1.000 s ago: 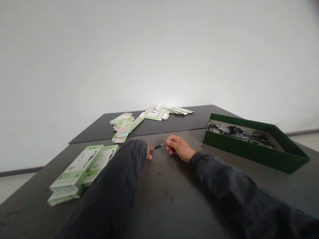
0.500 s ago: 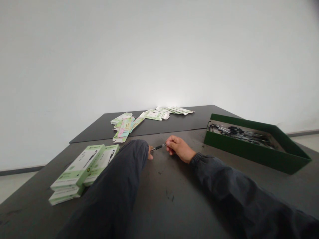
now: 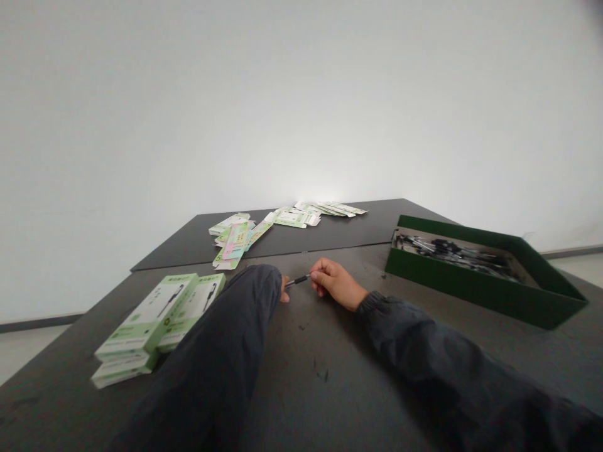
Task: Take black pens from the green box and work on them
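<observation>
A pen (image 3: 298,280) with a black grip and clear barrel is held level between my hands, just above the dark table. My left hand (image 3: 284,289) is closed on its barrel end, and the sleeve hides most of that hand. At the tip end, the fingers of my right hand (image 3: 336,282) are pinched together; whether they hold the tip itself or a small part on it is too small to make out. To the right, a green box (image 3: 471,295) contains many black and clear pens (image 3: 452,251).
White and green pen cartons (image 3: 146,317) are stacked at the left, beside my left sleeve. Flattened cartons (image 3: 238,242) and more flat cartons (image 3: 296,217) lie farther back. A seam crosses the dark table (image 3: 320,389), and a pale wall stands behind it.
My right hand has shifted slightly left, closer along the pen's tip end. The left hand and the pen stay nearly where they were.
</observation>
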Demonstrator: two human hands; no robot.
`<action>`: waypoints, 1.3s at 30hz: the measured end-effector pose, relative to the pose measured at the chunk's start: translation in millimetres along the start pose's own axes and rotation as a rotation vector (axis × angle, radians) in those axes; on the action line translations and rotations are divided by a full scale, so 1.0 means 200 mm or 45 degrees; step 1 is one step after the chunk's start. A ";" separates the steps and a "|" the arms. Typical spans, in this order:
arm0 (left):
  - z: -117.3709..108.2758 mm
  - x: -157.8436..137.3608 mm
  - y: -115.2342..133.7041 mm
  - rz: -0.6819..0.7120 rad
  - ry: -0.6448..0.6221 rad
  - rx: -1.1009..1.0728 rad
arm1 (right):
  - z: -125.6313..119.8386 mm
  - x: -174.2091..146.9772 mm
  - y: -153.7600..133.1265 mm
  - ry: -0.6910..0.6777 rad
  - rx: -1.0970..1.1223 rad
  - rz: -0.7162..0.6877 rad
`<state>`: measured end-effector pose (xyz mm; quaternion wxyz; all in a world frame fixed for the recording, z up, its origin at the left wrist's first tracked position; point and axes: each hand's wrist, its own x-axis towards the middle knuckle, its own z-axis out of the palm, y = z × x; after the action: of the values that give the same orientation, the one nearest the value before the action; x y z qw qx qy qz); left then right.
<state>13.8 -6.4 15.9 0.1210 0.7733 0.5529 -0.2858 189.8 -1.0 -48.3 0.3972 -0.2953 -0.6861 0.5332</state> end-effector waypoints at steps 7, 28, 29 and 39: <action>0.07 0.11 -0.09 0.041 0.036 0.027 | 0.01 0.01 0.01 0.021 -0.078 -0.007; 0.06 0.11 -0.06 -0.026 0.012 0.066 | 0.01 -0.01 -0.01 0.097 -0.386 -0.066; 0.06 0.12 -0.06 -0.017 0.015 0.060 | 0.01 -0.01 -0.01 0.098 -0.409 -0.069; 0.12 0.18 -0.11 0.009 0.064 0.069 | 0.00 -0.01 0.00 0.091 -0.498 -0.126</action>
<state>-5.9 18.4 -20.8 0.0868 0.7852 0.5451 -0.2807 191.2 -2.0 -48.0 0.3821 -0.3515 -0.7758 0.3586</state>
